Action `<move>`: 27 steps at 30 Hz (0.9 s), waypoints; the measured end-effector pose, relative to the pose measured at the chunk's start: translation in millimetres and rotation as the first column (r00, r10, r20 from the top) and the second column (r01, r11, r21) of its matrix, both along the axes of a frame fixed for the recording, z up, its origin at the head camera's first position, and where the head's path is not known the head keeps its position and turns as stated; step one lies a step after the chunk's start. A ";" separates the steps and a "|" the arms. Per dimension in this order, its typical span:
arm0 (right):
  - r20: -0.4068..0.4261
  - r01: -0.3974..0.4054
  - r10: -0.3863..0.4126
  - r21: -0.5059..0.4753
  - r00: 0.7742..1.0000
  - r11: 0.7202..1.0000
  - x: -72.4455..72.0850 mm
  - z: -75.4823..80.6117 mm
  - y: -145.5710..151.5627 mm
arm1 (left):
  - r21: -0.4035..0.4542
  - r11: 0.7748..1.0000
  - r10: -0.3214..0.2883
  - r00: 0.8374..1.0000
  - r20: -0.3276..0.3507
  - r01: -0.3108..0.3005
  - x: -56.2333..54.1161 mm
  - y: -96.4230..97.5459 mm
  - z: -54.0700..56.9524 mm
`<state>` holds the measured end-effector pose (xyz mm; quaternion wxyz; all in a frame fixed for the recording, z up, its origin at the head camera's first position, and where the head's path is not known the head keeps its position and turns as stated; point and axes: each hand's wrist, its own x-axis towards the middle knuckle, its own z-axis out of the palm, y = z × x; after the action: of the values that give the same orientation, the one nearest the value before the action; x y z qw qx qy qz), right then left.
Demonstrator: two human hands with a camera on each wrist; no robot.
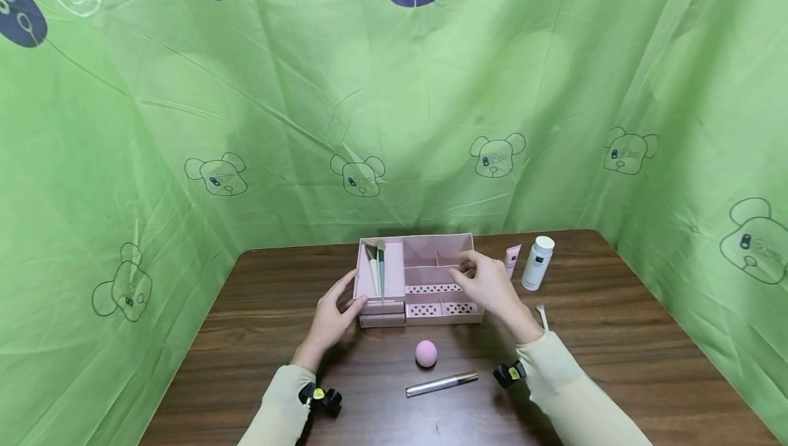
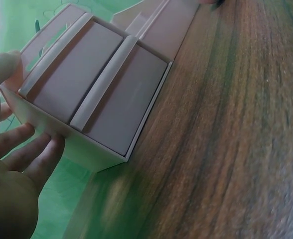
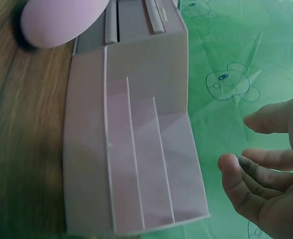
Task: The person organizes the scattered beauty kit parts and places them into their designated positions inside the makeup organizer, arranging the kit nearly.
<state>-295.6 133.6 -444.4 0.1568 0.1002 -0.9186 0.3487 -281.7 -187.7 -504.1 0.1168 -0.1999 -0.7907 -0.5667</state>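
Note:
A pink makeup organizer (image 1: 394, 304) stands on the table, its drawers at the left and stepped compartments at the right. My left hand (image 1: 330, 318) holds its front left corner, the thumb at the upper front edge and the fingers along the side wall (image 2: 81, 149). Makeup brushes (image 1: 380, 265) lie in the upper left compartment. Over the right compartments hovers my right hand (image 1: 486, 283), its fingers loosely bent. Nothing shows between the thumb and fingers of the right hand (image 3: 266, 174) in the right wrist view.
In front of the organizer lie a pink makeup sponge (image 1: 426, 353) and a silver tube (image 1: 441, 384). A white bottle (image 1: 537, 263) and a small pink tube (image 1: 511, 258) stand at the right. A small brush (image 1: 542, 317) lies by the right forearm. Green curtain (image 1: 406, 124) surrounds the table.

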 end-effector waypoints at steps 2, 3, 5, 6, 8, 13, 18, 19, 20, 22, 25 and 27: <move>-0.005 0.001 -0.001 0.004 1.000 1.000 1.2 -3.2 5.7 | -0.002 1.000 0.000 1.000 -0.003 0.000 0.1 -0.4 0.4; -0.007 0.002 -0.002 0.004 1.000 1.000 2.0 -4.5 8.4 | -0.001 1.000 -0.001 1.000 -0.005 0.001 0.1 -0.6 0.7; -0.014 0.009 -0.008 0.013 1.000 1.000 3.4 -7.8 14.0 | -0.003 1.000 -0.001 1.000 -0.008 0.001 -0.1 -1.3 1.0; -0.016 0.012 -0.012 0.016 1.000 1.000 4.0 -9.4 17.0 | -0.006 1.000 -0.002 1.000 -0.009 0.002 -0.2 -1.6 1.2; -0.011 0.019 -0.019 0.017 1.000 1.000 5.7 -12.0 22.7 | -0.011 1.000 -0.002 1.000 -0.008 0.002 -0.3 -2.0 1.4; -0.009 0.029 -0.029 0.031 1.000 0.999 9.4 -19.7 36.5 | -0.001 1.000 -0.003 1.000 0.001 0.003 -0.8 -2.1 0.6; -0.001 0.034 -0.034 0.043 0.999 0.999 13.0 -28.2 48.2 | 0.003 1.000 0.003 1.000 -0.010 -0.003 -0.9 -2.5 -0.8; 0.005 0.035 -0.035 0.046 0.999 0.998 13.8 -29.3 50.7 | 0.001 1.000 0.005 1.000 -0.009 -0.005 -0.8 -2.5 -1.0; 0.011 0.035 -0.036 0.050 0.999 0.998 14.3 -30.4 53.5 | 0.000 1.000 0.005 1.000 -0.007 -0.005 -0.6 -2.6 -1.1; 0.013 0.041 -0.042 0.060 0.999 0.997 15.2 -32.5 59.6 | -0.001 1.000 0.006 1.000 0.000 -0.006 -0.4 -2.6 -0.9; 0.007 0.055 -0.055 0.070 0.998 0.996 16.6 -35.6 70.3 | -0.008 1.000 0.004 1.000 -0.001 -0.004 -0.6 -2.4 -0.5; 0.012 0.068 -0.069 0.073 0.998 0.995 17.8 -37.5 77.8 | -0.008 1.000 0.001 1.000 -0.005 -0.001 -0.8 -2.5 0.1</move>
<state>-277.7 211.4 -481.9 0.1582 0.0716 -0.9347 0.3103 -282.5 -190.1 -504.0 0.1181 -0.2013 -0.7927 -0.5632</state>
